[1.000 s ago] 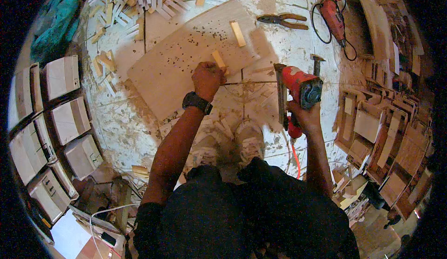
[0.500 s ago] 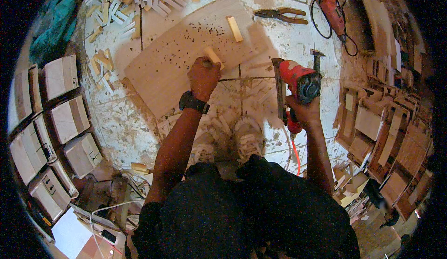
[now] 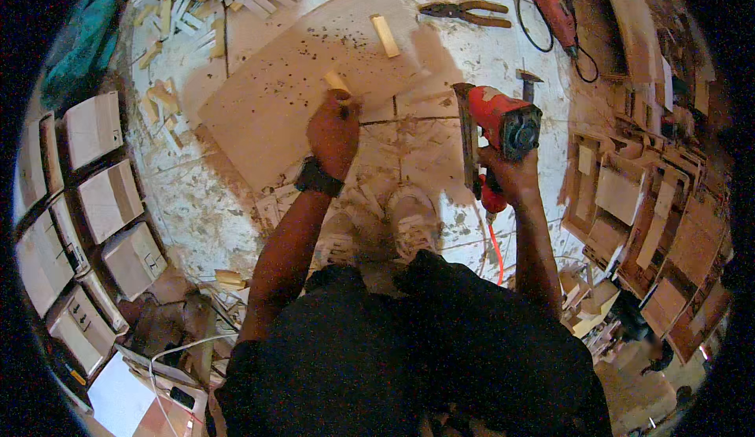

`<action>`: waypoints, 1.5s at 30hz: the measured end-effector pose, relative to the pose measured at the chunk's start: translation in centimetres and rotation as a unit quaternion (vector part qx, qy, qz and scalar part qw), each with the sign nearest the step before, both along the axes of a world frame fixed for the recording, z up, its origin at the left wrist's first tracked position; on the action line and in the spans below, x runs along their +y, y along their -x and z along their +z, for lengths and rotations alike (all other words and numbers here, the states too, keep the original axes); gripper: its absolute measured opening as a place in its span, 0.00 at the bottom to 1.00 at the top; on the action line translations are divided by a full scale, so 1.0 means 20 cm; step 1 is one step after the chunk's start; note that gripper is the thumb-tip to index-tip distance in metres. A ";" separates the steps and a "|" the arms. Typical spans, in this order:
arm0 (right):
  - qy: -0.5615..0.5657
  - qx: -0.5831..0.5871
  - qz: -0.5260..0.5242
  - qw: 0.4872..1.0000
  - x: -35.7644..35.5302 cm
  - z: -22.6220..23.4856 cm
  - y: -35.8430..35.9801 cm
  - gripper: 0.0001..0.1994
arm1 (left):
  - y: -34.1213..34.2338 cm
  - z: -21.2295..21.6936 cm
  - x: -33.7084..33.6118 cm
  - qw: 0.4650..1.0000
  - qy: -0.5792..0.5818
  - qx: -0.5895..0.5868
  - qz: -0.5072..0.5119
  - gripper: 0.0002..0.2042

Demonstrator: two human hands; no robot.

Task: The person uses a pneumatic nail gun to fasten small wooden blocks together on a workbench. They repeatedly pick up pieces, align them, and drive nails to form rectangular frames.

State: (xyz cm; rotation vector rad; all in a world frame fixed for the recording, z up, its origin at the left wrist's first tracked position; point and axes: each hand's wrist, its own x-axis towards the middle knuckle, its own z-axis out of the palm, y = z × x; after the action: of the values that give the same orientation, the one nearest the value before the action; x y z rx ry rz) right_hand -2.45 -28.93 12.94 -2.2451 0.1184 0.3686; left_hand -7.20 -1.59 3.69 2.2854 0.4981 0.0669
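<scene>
My left hand [image 3: 334, 135], with a dark watch on the wrist, is closed on a small pale wood block [image 3: 336, 82] that sticks out past the fingers. It is over the lower right part of a flat wooden board [image 3: 259, 142] strewn with small dark bits. Another wood block [image 3: 384, 36] lies on the board's upper right. My right hand [image 3: 513, 173] is wrapped round the grip of a red and black nail gun [image 3: 499, 116], held right of the board. An orange-red hose [image 3: 496, 252] runs down from the grip.
Pliers [image 3: 465, 13], a hammer [image 3: 528, 83] and a red corded power tool [image 3: 554, 11] lie beyond the nail gun. Several wood strips [image 3: 177, 9] are heaped at the far left. Stacked panels [image 3: 101, 130] line the left, wooden frames [image 3: 629, 189] the right.
The whole view has shifted slightly. My left hand has turned a little, and the wood block in it has swung left. My right hand still holds the nail gun in about the same place.
</scene>
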 end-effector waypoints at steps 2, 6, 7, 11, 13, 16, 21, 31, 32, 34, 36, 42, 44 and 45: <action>-0.025 -0.008 -0.012 1.000 -0.03 0.00 0.01 0.14 | -0.04 0.00 -0.12 0.975 -0.090 -0.077 -0.187 0.12; -0.047 0.024 -0.016 0.998 -0.06 0.05 0.01 0.16 | -0.19 -0.06 -0.38 0.952 -0.106 -0.078 -0.277 0.11; -0.038 0.026 -0.027 0.999 -0.06 0.07 0.01 0.17 | -0.23 -0.08 -0.41 0.941 -0.120 -0.080 -0.306 0.11; -0.035 0.049 -0.025 0.998 -0.05 0.12 0.02 0.17 | -0.32 -0.13 -0.47 0.945 -0.127 -0.054 -0.297 0.10; -0.046 0.064 -0.038 0.996 -0.04 0.13 0.02 0.17 | -0.34 -0.13 -0.48 0.946 -0.125 -0.002 -0.298 0.10; -0.064 0.060 -0.060 0.994 -0.02 0.14 0.03 0.16 | -0.33 -0.11 -0.48 0.949 -0.103 0.085 -0.285 0.11; -0.051 0.048 -0.030 0.997 -0.01 0.14 0.02 0.16 | -0.22 -0.12 -0.50 0.948 -0.132 0.021 -0.289 0.11; -0.030 0.022 -0.026 0.999 -0.01 0.11 0.03 0.16 | -0.05 -0.15 -0.66 0.950 -0.028 0.060 -0.304 0.10; -0.042 0.018 -0.031 0.998 -0.01 0.11 0.04 0.17 | -0.05 -0.15 -0.65 0.948 -0.006 0.075 -0.311 0.09; -0.066 0.020 -0.025 0.997 0.00 0.12 0.04 0.17 | -0.06 -0.13 -0.62 0.939 -0.004 0.103 -0.329 0.09; -0.022 0.061 -0.036 0.997 0.00 0.13 0.04 0.18 | -0.05 -0.10 -0.58 0.944 0.014 0.113 -0.311 0.08; 0.029 0.094 -0.024 0.995 -0.04 0.12 0.04 0.17 | 0.15 -0.11 -0.32 0.962 -0.040 0.006 -0.270 0.10; -0.048 0.052 -0.025 0.997 -0.05 0.09 0.05 0.17 | 0.24 -0.12 -0.23 0.949 -0.048 0.065 -0.304 0.12; -0.061 0.048 -0.049 0.996 -0.04 0.07 0.05 0.17 | 0.28 -0.11 -0.19 0.957 -0.026 0.047 -0.286 0.12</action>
State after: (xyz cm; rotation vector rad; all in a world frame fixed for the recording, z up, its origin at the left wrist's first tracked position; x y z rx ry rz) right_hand -3.38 -29.82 14.43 -2.0920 0.2489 0.4194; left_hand -12.87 -5.41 1.43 2.4047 -0.1347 -0.3204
